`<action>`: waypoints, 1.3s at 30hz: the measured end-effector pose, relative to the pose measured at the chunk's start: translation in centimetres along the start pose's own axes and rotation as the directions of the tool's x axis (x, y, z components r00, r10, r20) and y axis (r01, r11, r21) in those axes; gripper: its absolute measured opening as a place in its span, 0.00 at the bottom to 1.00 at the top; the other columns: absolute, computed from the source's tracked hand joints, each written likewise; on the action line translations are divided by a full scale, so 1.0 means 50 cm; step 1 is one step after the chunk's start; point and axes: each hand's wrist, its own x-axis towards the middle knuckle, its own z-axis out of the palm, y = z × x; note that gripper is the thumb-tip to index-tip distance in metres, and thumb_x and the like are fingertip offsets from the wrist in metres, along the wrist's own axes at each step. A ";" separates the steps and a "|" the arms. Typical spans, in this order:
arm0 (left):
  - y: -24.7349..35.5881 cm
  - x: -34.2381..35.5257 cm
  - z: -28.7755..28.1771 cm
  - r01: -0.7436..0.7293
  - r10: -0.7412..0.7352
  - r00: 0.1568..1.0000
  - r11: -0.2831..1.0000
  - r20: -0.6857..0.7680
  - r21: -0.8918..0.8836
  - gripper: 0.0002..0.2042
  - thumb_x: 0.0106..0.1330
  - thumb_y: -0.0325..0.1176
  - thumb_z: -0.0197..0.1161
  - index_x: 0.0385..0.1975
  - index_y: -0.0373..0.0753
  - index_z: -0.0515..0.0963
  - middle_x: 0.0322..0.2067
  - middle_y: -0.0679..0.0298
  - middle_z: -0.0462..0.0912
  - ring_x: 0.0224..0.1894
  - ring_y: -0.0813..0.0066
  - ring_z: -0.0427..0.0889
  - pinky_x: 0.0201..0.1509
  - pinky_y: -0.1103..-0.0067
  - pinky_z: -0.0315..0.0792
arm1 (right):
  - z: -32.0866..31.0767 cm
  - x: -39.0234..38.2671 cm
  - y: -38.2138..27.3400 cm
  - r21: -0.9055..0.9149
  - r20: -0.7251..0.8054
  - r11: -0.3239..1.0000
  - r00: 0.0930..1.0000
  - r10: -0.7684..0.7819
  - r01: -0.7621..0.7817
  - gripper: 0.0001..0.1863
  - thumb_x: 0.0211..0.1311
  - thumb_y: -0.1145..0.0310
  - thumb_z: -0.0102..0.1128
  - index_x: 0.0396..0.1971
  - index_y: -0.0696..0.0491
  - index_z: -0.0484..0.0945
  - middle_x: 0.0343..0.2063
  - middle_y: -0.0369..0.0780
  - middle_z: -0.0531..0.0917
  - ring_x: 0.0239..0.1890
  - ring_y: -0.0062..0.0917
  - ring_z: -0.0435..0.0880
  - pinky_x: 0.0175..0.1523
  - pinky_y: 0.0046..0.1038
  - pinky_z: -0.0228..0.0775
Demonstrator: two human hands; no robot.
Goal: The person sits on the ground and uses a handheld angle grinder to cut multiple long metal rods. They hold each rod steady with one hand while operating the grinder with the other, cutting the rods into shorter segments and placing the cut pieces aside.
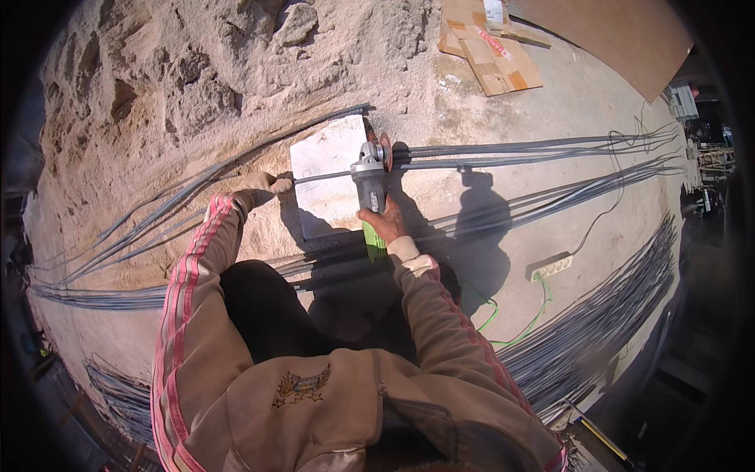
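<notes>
My right hand is wrapped round the body of a grey and green angle grinder. The grinder's reddish disc is beside the steel bars; whether it touches one I cannot tell. A flat white slab lies on the ground below the grinder. Across it runs a thin steel rebar. At the slab's left edge, my left hand is closed round this rebar, seemingly in a dusty glove. Further bundled rebars stretch away to the right.
A heap of sandy rubble rises at the far left. Flattened cardboard lies at the far right. A white power strip with a green cable sits on the right. A dense rebar pile lies beyond it.
</notes>
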 end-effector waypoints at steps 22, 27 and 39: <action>0.013 -0.007 -0.010 -0.021 0.022 0.999 1.000 0.025 -0.021 0.41 0.59 0.74 0.59 0.38 0.33 0.88 0.30 0.42 0.87 0.37 0.47 0.88 0.44 0.59 0.77 | 0.002 -0.010 0.004 0.023 -0.041 0.998 0.998 -0.053 0.054 0.40 0.43 0.52 0.79 0.55 0.58 0.77 0.45 0.48 0.86 0.46 0.39 0.85 0.54 0.38 0.76; -0.010 0.002 -0.003 -0.038 0.039 0.999 0.998 0.019 -0.052 0.42 0.58 0.76 0.58 0.36 0.32 0.88 0.29 0.43 0.86 0.36 0.48 0.88 0.43 0.59 0.77 | 0.004 -0.010 -0.004 -0.024 -0.036 0.996 0.996 -0.084 0.083 0.39 0.44 0.53 0.79 0.56 0.58 0.77 0.45 0.47 0.86 0.47 0.38 0.85 0.54 0.38 0.76; -0.006 -0.003 -0.001 -0.022 0.023 0.999 0.999 -0.030 0.029 0.42 0.59 0.76 0.57 0.34 0.33 0.88 0.29 0.42 0.86 0.36 0.45 0.87 0.44 0.58 0.76 | 0.005 -0.006 0.008 -0.048 -0.039 0.995 0.995 -0.088 0.086 0.46 0.44 0.49 0.78 0.62 0.60 0.73 0.50 0.53 0.85 0.52 0.47 0.84 0.58 0.40 0.75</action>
